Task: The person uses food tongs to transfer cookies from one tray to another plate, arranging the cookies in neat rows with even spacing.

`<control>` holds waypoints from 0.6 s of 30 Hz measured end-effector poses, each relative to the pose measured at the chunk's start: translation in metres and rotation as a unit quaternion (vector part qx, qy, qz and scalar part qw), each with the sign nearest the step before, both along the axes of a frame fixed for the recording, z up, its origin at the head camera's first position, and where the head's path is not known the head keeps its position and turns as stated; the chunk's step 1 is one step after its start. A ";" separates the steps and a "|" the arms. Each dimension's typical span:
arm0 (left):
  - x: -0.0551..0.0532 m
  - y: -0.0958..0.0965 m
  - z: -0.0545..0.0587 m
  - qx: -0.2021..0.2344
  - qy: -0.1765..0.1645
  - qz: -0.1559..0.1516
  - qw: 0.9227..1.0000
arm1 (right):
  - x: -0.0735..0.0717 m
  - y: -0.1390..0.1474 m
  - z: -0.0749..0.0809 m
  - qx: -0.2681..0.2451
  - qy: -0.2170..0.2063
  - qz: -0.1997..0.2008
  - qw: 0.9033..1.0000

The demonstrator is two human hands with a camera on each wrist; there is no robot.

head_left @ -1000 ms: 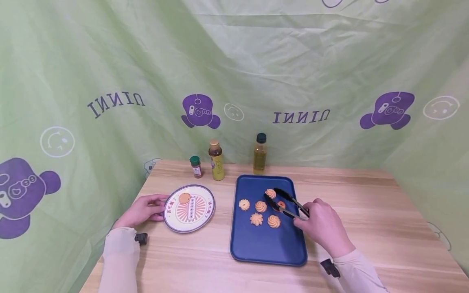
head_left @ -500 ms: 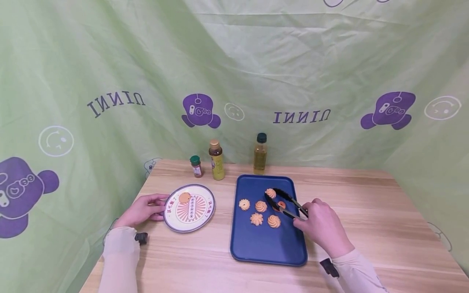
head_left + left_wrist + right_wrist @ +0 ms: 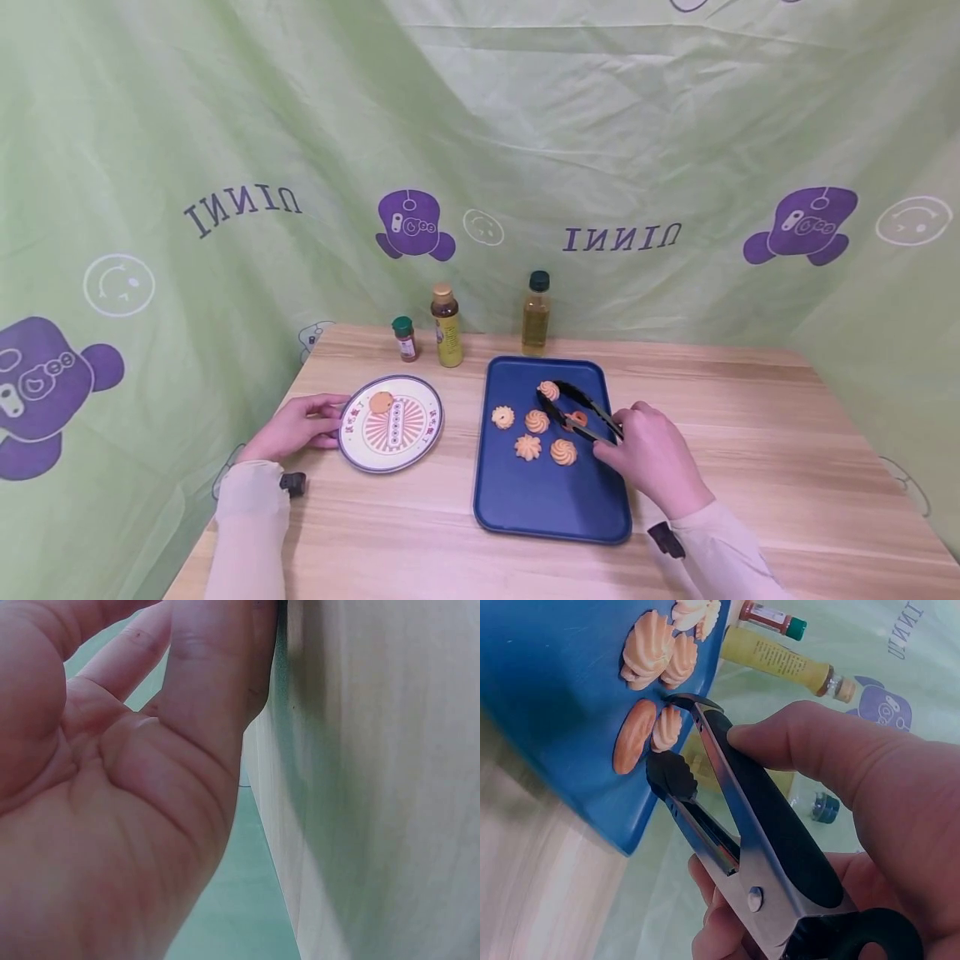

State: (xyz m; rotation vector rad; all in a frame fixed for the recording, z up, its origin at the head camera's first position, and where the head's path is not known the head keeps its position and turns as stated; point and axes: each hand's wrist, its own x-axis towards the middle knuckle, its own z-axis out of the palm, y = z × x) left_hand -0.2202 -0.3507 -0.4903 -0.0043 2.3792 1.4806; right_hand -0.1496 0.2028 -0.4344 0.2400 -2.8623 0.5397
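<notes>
My right hand point(image 3: 654, 454) grips a pair of black-and-steel tongs point(image 3: 754, 847) by the handles. The tongs' jaws are spread on either side of a swirled cookie point(image 3: 549, 390) at the back of the blue tray point(image 3: 551, 504). A reddish ring-shaped cookie point(image 3: 577, 418) lies just beside one tong arm. Several more piped cookies point(image 3: 528, 447) lie on the tray to the left of the tongs. On the left, my left hand point(image 3: 292, 427) holds the rim of a patterned white plate point(image 3: 393, 462); the exact fingertip contact is hidden. One round cookie point(image 3: 381, 402) rests on the plate.
Along the table's back edge stand a small green-capped spice jar point(image 3: 405, 340), a yellow-labelled bottle point(image 3: 447, 329) and an oil bottle point(image 3: 536, 317). A green curtain point(image 3: 637, 125) hangs behind the wooden table point(image 3: 750, 433).
The right hand and tongs have shifted slightly left, and the swirled cookie between the tong tips moved a little left with them. The left hand keeps its place at the plate.
</notes>
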 end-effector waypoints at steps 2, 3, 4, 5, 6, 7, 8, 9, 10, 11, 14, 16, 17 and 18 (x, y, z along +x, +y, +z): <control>0.000 0.000 0.000 -0.003 0.001 -0.001 1.000 | -0.003 -0.003 0.000 -0.001 -0.005 0.001 1.000; 0.000 0.001 0.000 -0.005 0.002 -0.003 1.000 | -0.004 -0.005 0.000 -0.003 -0.009 0.001 1.000; 0.001 0.001 0.000 -0.005 0.001 0.000 1.000 | -0.006 -0.007 0.000 -0.004 -0.012 0.002 1.000; 0.001 0.001 0.000 -0.004 -0.001 0.004 1.000 | -0.008 -0.010 0.001 -0.006 -0.014 0.004 1.000; 0.001 0.001 0.000 -0.006 0.000 0.002 1.000 | -0.009 -0.013 0.001 -0.008 -0.016 0.006 1.000; 0.001 0.001 -0.001 -0.007 0.000 0.002 1.000 | -0.010 -0.016 0.002 -0.012 -0.018 0.008 1.000; 0.002 0.001 -0.001 -0.009 0.001 0.001 1.000 | -0.011 -0.020 0.003 -0.015 -0.018 0.011 1.000; 0.001 0.001 -0.001 -0.010 0.000 0.002 1.000 | -0.012 -0.024 0.004 -0.019 -0.018 0.015 1.000; 0.001 0.000 -0.001 -0.010 0.000 0.002 1.000 | -0.013 -0.028 0.004 -0.023 -0.017 0.018 0.999; 0.001 0.000 -0.001 -0.010 0.000 0.003 1.000 | -0.013 -0.032 0.005 -0.027 -0.018 0.020 0.999; 0.001 0.000 0.000 -0.008 0.000 0.004 1.000 | -0.016 -0.046 0.006 -0.036 -0.024 0.027 0.999; 0.001 0.000 -0.001 -0.004 -0.001 0.003 1.000 | -0.018 -0.055 0.006 -0.044 -0.030 0.029 0.998; 0.001 0.000 -0.001 -0.003 -0.001 0.003 1.000 | -0.018 -0.061 0.006 -0.049 -0.033 0.032 0.998; 0.001 0.000 -0.001 -0.003 -0.002 0.003 1.000 | -0.019 -0.066 0.005 -0.053 -0.034 0.034 0.997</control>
